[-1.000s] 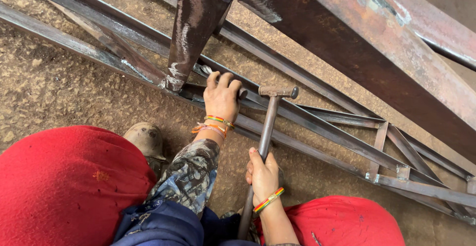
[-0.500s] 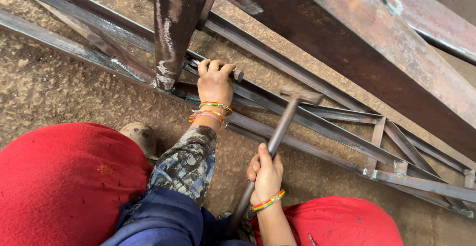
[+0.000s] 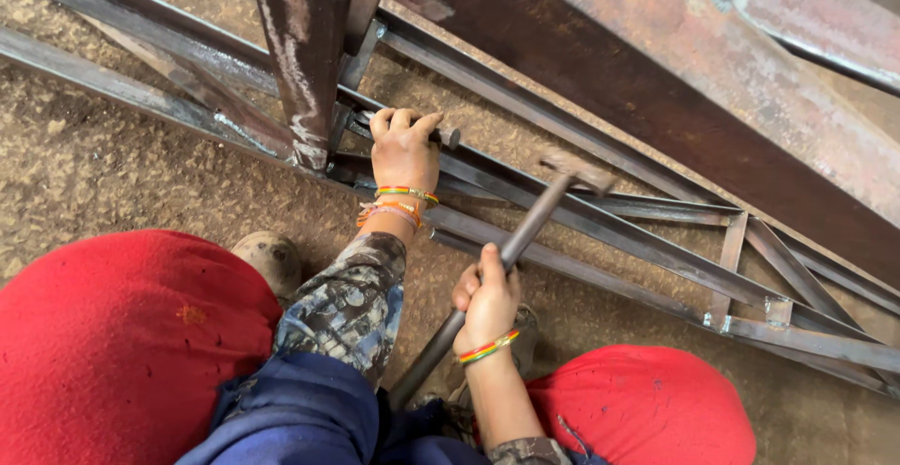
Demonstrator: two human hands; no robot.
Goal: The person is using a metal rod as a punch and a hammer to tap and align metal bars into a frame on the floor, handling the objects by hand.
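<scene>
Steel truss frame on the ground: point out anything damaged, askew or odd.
Nothing looks broken or askew. The steel frame and the big beam carry rust and white streaks. The hammer head is blurred.

Left hand sits on the rails just right of the post; hammer angles over them from the right hand, beam behind.

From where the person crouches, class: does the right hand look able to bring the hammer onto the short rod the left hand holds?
Probably yes: the right hand holds the hammer raised beside the rod, nothing between them.
</scene>
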